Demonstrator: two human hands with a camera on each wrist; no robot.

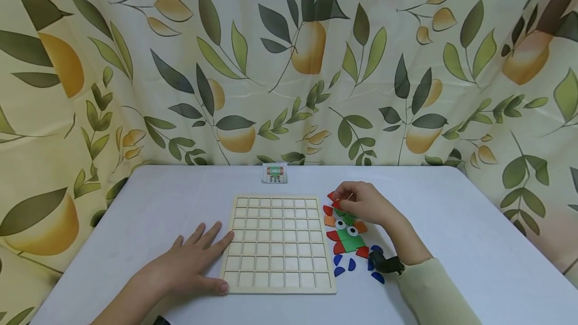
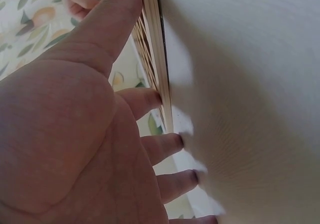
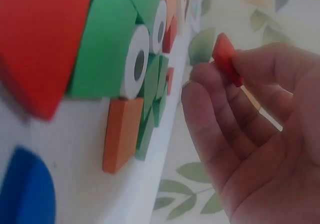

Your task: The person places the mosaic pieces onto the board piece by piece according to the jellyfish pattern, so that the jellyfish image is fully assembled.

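Head view, nearest first: the left hand (image 1: 189,262) lies with straight, spread fingers, thumb and index fingertip touching the left edge of the pale wooden grid board (image 1: 280,290). The board looks stiff and fairly light, and might slide on the white table (image 1: 180,194) unless steadied by its rim. Just beside its right edge are blue half-round pieces (image 1: 351,265), then red quarter-round pieces (image 1: 338,248) around green blocks (image 1: 354,244) and two eye discs (image 1: 352,231). All seem hard, light and smooth, hardly fragile; being small, they could slip if pinched at a corner, so opposite edges look the surer hold. Farther on, the right hand (image 1: 366,202) pinches a red piece (image 3: 227,59) between thumb and fingers, near the board's far right corner. Right wrist view shows it thin and evenly red, its full outline hard to tell edge-on; an orange block (image 3: 117,139) there has flat faces and crisp edges. Beyond the board sits a small printed card (image 1: 274,173), before a leaf-patterned curtain (image 1: 280,39).
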